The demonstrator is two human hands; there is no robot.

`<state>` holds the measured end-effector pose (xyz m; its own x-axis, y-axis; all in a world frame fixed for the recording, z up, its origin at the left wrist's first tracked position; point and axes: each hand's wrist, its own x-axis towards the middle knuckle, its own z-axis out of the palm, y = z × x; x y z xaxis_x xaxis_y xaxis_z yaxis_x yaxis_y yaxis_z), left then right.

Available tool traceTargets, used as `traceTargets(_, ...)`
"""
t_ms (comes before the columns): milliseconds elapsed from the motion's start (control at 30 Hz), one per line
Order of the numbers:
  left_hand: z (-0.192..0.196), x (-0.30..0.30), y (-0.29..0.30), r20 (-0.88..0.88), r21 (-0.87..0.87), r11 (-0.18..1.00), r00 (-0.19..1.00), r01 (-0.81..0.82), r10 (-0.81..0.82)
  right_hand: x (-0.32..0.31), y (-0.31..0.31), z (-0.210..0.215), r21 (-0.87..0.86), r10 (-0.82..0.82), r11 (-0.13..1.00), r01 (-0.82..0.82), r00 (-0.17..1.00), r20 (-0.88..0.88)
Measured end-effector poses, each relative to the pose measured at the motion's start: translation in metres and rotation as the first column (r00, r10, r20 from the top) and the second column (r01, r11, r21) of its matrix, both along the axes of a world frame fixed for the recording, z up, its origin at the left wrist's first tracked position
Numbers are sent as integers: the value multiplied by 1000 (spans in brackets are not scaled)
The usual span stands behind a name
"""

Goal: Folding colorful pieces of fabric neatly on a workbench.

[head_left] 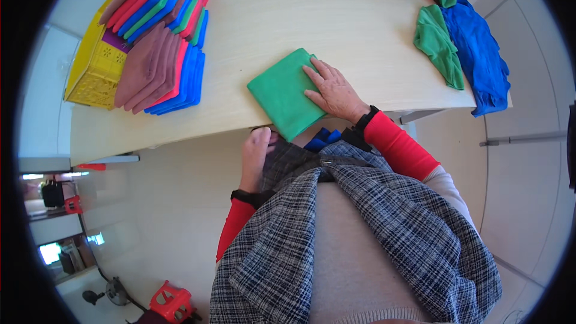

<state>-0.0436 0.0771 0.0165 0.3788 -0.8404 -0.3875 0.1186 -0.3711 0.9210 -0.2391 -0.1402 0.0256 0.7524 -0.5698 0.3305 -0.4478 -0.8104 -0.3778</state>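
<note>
A green cloth (285,93), folded into a thick square, lies at the table's near edge with its lower corner reaching over that edge. My right hand (335,91) rests flat on its right side, fingers spread. Just off the table edge, by the cloth's lower left corner, my left hand (257,153) is curled closed; whether anything is in its fingers is hidden. At the left stand stacks of folded cloths (174,12) in brown, red, blue and green.
A yellow plastic crate (105,72) stands beside the stacks. Crumpled cloths line the table's far edge; a green one (440,45) and a blue one (477,54) lie at the right, the blue hanging over the edge. A red stool (172,301) is on the floor.
</note>
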Motion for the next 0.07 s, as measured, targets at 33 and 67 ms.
traceTargets(33,-18,7,5,-316,-67,994,947,-90,64,8,5,1,2,62,998,-63,998,12)
traceTargets(67,-16,14,9,-302,-64,993,950,-102,78,11,9,-1,23,87,996,-87,996,-11)
